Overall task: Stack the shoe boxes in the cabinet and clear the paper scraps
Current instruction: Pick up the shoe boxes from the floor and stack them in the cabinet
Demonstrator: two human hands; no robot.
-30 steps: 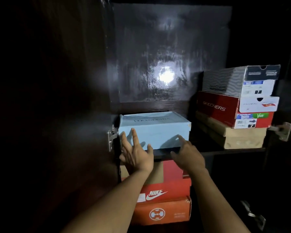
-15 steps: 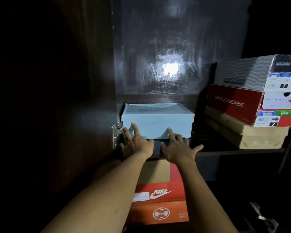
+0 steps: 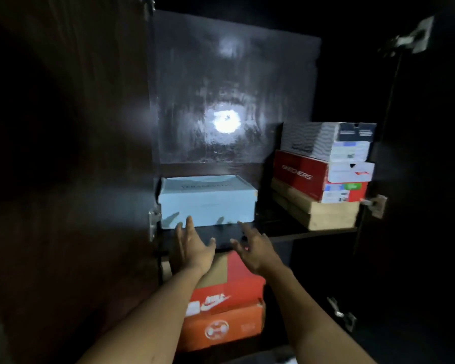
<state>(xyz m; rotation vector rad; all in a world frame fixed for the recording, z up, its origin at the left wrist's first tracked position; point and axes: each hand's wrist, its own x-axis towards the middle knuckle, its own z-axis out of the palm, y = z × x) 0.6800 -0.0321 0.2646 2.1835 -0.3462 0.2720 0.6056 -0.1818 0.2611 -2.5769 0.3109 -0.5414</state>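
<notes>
A pale blue shoe box [image 3: 208, 199] sits on the dark cabinet shelf [image 3: 286, 233], pushed back at the left. My left hand [image 3: 195, 246] and my right hand [image 3: 255, 249] hover just in front of it with fingers spread, holding nothing and apart from the box. At the shelf's right stands a stack: a grey-and-white box [image 3: 329, 140] on a red box [image 3: 321, 177] on a tan box [image 3: 315, 211]. Below the shelf a red box [image 3: 229, 287] lies on an orange box [image 3: 221, 327]. No paper scraps are visible.
The open cabinet door [image 3: 63, 179] stands at the left, with a metal hinge [image 3: 153, 222] by the blue box. Another hinge [image 3: 376, 204] sticks out at the right edge. The glossy back panel [image 3: 226, 101] reflects a lamp. The surroundings are very dark.
The blue box went deeper onto the shelf. Both hands have drawn back from its front face and now hang a little before the shelf edge.
</notes>
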